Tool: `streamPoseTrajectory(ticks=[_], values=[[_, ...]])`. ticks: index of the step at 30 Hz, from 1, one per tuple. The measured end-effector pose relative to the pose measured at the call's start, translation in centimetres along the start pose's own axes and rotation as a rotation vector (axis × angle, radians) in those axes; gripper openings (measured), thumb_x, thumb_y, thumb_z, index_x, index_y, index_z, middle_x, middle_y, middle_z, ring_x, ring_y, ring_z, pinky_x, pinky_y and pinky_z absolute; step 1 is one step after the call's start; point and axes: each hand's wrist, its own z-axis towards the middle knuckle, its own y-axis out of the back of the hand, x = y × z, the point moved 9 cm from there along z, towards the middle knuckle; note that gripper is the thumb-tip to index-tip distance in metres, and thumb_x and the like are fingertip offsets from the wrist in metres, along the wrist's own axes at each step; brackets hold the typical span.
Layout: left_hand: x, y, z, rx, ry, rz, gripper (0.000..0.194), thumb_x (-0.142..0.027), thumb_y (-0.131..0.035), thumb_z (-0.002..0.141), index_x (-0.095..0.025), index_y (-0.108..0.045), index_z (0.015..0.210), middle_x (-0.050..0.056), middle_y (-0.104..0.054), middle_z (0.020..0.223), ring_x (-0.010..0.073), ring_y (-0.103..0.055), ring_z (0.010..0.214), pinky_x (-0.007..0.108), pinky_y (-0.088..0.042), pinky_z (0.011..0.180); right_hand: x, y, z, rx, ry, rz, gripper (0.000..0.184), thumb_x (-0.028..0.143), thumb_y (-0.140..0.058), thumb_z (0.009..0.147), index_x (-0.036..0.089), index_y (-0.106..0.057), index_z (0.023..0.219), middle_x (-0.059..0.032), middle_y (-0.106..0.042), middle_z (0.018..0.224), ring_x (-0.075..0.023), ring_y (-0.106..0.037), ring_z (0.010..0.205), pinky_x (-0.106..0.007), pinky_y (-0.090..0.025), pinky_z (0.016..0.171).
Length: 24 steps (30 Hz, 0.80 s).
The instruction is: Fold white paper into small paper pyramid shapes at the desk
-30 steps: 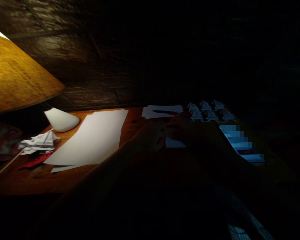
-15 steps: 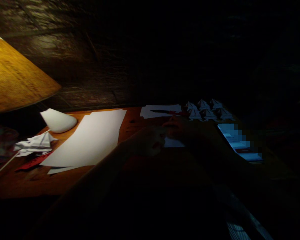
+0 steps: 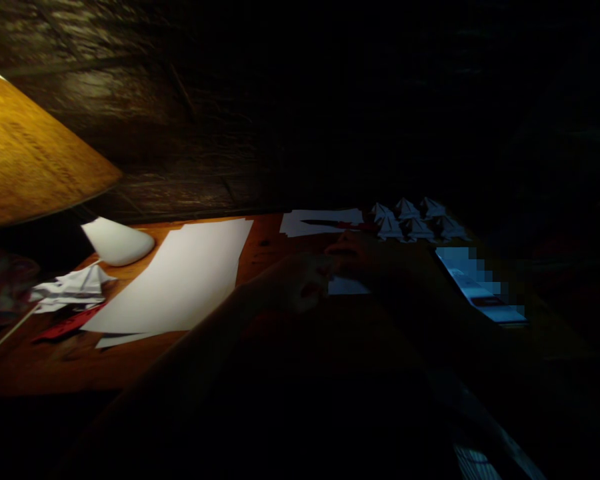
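Both of my hands meet in deep shadow at the middle of the table. My left hand (image 3: 304, 281) has its fingers bent inward, closed at a small piece of white paper (image 3: 349, 286). Facing it, my right hand (image 3: 353, 255) is curled over the upper side of that paper. Most of the paper and the fingertips are hidden by the hands and the dark. Beyond my right hand stand several folded white paper figures (image 3: 419, 229) in two rows. Behind my hands a dark-bladed knife or cutter (image 3: 325, 223) lies across white sheets (image 3: 293, 222).
Large white sheets (image 3: 180, 280) lie left on the wooden table (image 3: 145, 363). Near them are a lamp's white base (image 3: 117, 241), its yellow-brown shade (image 3: 35, 153), a crumpled paper figure (image 3: 77, 288) and a red strip (image 3: 67, 325). A lit phone (image 3: 480, 290) lies at right.
My fingers have shifted very slightly at the paper, and the hands look a little darker. The other things on the table stay where they were.
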Motion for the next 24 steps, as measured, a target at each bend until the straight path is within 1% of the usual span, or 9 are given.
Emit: streamPoseTrajectory(ticks=[2, 5, 6, 9, 11, 15, 18, 21, 24], values=[[0.04, 0.04, -0.02, -0.001, 0.003, -0.008, 0.023, -0.01, -0.057, 0.076, -0.021, -0.073, 0.087, 0.007, -0.071, 0.111, 0.0221, -0.066, 0.103, 0.038, -0.054, 0.091, -0.05, -0.02, 0.0, -0.004, -0.004, -0.006, 0.042, 0.041, -0.064, 0.092, 0.026, -0.073, 0.13, -0.011, -0.064, 0.12, -0.03, -0.063, 0.108, -0.046, -0.051, 0.095], [0.33, 0.09, 0.0, -0.008, 0.031, 0.003, 0.03, -0.013, -0.058, 0.078, -0.022, -0.074, 0.102, 0.007, -0.073, 0.106, 0.0223, -0.067, 0.098, 0.038, -0.055, 0.088, 0.0, -0.1, 0.07, 0.008, 0.006, -0.024, 0.041, 0.041, -0.064, 0.092, 0.028, -0.072, 0.13, -0.0107, -0.064, 0.12, -0.0299, -0.063, 0.109, -0.046, -0.051, 0.096], [0.41, 0.03, -0.01, -0.007, 0.035, 0.009, 0.03, -0.013, -0.058, 0.079, -0.022, -0.074, 0.104, 0.007, -0.074, 0.104, 0.0222, -0.067, 0.096, 0.038, -0.055, 0.086, -0.01, -0.08, 0.11, 0.011, 0.002, -0.03, 0.042, 0.041, -0.065, 0.092, 0.028, -0.072, 0.131, -0.011, -0.064, 0.12, -0.0299, -0.063, 0.109, -0.045, -0.051, 0.095], [0.45, -0.25, -0.07, 0.002, 0.013, 0.01, 0.023, -0.014, -0.059, 0.083, -0.023, -0.076, 0.096, 0.005, -0.075, 0.099, 0.0207, -0.069, 0.091, 0.037, -0.055, 0.083, 0.16, 0.02, 0.19, 0.021, -0.007, -0.046, 0.043, 0.038, -0.067, 0.09, 0.027, -0.072, 0.131, -0.0118, -0.064, 0.121, -0.0301, -0.063, 0.108, -0.046, -0.051, 0.095], [0.5, -0.32, -0.13, -0.001, 0.001, 0.009, 0.021, -0.015, -0.06, 0.085, -0.024, -0.077, 0.094, 0.005, -0.076, 0.099, 0.0201, -0.07, 0.09, 0.036, -0.055, 0.082, 0.41, 0.12, 0.19, 0.021, -0.008, -0.059, 0.043, 0.036, -0.068, 0.089, 0.026, -0.072, 0.131, -0.012, -0.064, 0.122, -0.0306, -0.063, 0.108, -0.047, -0.051, 0.095], [0.6, -0.33, -0.17, 0.003, -0.017, 0.013, 0.018, -0.016, -0.061, 0.084, -0.023, -0.076, 0.092, 0.005, -0.076, 0.1, 0.0209, -0.071, 0.09, 0.036, -0.055, 0.08, 0.77, 0.29, 0.15, 0.011, -0.007, -0.069, 0.043, 0.035, -0.066, 0.09, 0.023, -0.072, 0.131, -0.0128, -0.063, 0.121, -0.03, -0.063, 0.109, -0.046, -0.051, 0.095], [0.6, -0.38, -0.19, 0.019, -0.029, -0.011, 0.016, -0.015, -0.061, 0.084, -0.022, -0.074, 0.088, 0.005, -0.075, 0.098, 0.0203, -0.071, 0.09, 0.035, -0.054, 0.079, 0.64, 0.19, 0.2, 0.015, 0.001, -0.072, 0.045, 0.035, -0.065, 0.091, 0.024, -0.07, 0.134, -0.0135, -0.063, 0.124, -0.0312, -0.062, 0.11, -0.048, -0.05, 0.096], [0.57, -0.41, -0.23, 0.019, -0.034, -0.023, 0.016, -0.014, -0.06, 0.085, -0.021, -0.074, 0.088, 0.005, -0.074, 0.099, 0.0195, -0.07, 0.089, 0.034, -0.054, 0.079, 0.23, -0.05, 0.33, 0.022, 0.005, -0.071, 0.049, 0.038, -0.068, 0.089, 0.023, -0.069, 0.136, -0.0141, -0.062, 0.125, -0.0329, -0.061, 0.111, -0.049, -0.05, 0.096], [0.91, -0.41, -0.13, -0.024, -0.008, -0.02, 0.02, -0.015, -0.059, 0.086, -0.021, -0.074, 0.098, 0.006, -0.074, 0.102, 0.0204, -0.07, 0.094, 0.035, -0.055, 0.084, 0.16, -0.22, 0.37, 0.02, 0.013, -0.047, 0.048, 0.039, -0.068, 0.089, 0.02, -0.07, 0.133, -0.0139, -0.063, 0.122, -0.0302, -0.063, 0.109, -0.046, -0.05, 0.095]])
